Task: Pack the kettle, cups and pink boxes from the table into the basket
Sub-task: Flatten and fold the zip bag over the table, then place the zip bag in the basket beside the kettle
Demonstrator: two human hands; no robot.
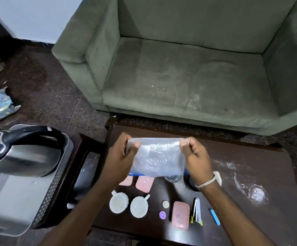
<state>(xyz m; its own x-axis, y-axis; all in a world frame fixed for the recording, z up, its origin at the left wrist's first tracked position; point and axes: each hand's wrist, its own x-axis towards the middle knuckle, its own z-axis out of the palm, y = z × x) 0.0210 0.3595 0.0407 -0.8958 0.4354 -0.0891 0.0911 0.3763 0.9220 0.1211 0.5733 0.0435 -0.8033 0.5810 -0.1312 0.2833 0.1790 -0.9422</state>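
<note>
**Both hands on a clear plastic bag above the table**

Your left hand (121,157) pinches the upper left corner of a clear plastic bag (157,158), thumb on the near face and fingers curled behind. Your right hand (196,156) grips the upper right corner the same way, a bracelet (206,182) on its wrist. The bag hangs stretched between them over the dark table (241,174), with a blue strip along its lower edge.

The kettle (20,153) already sits in the basket (55,183), which stands to your left, beside the table.

On the table, two white cups (118,204) (139,206) stand side by side near the front edge, handles pointing away from you. One pink box (180,215) lies to their right. Another pink box (144,183) lies just below the bag, and a third pink box (126,181) shows only partly beside your left wrist.

Between the cups and the nearest pink box lie a pale round lid (165,204) and a purple one (162,215). Further right lie a folded tool (197,211) and a small blue item (214,216). A green sofa (188,68) stands beyond the table.
</note>
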